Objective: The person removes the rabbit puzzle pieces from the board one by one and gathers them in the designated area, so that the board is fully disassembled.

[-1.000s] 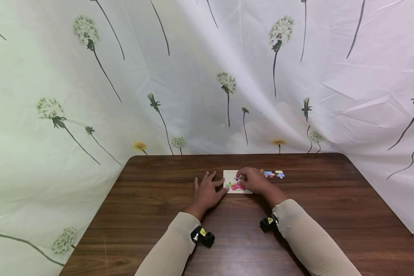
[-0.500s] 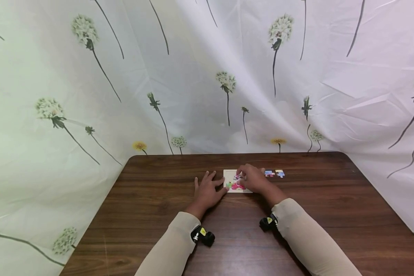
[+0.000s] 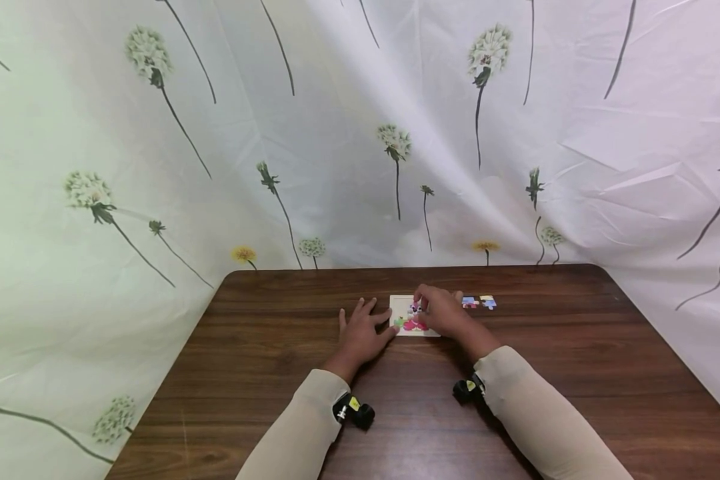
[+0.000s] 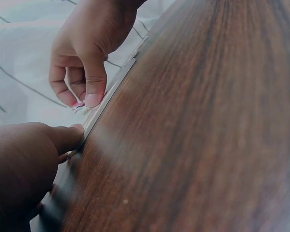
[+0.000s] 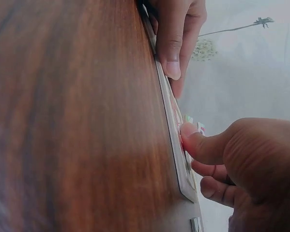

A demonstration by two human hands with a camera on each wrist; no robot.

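Observation:
A small cream puzzle tray (image 3: 399,304) lies near the far side of the table, with pink and green puzzle pieces (image 3: 415,325) in its lower part. My right hand (image 3: 448,313) is over the tray's right half. Its thumb and fingertips pinch a puzzle piece (image 4: 79,105), which is tilted up from the tray and mostly covered by the fingers. At the tray's left edge, my left hand (image 3: 361,335) rests with spread fingers, the thumb and index finger touching the frame. In the right wrist view, the left thumb (image 5: 173,69) presses along the rim.
Two loose puzzle pieces, one blue and pink (image 3: 469,302) and one blue and yellow (image 3: 489,302), lie to the right of the tray. The brown wooden table (image 3: 264,373) ends at a white curtain (image 3: 348,167) printed with dandelions.
My right hand has shifted very slightly away from me, still pinching the puzzle piece over the tray. The left hand has stayed at the tray's edge.

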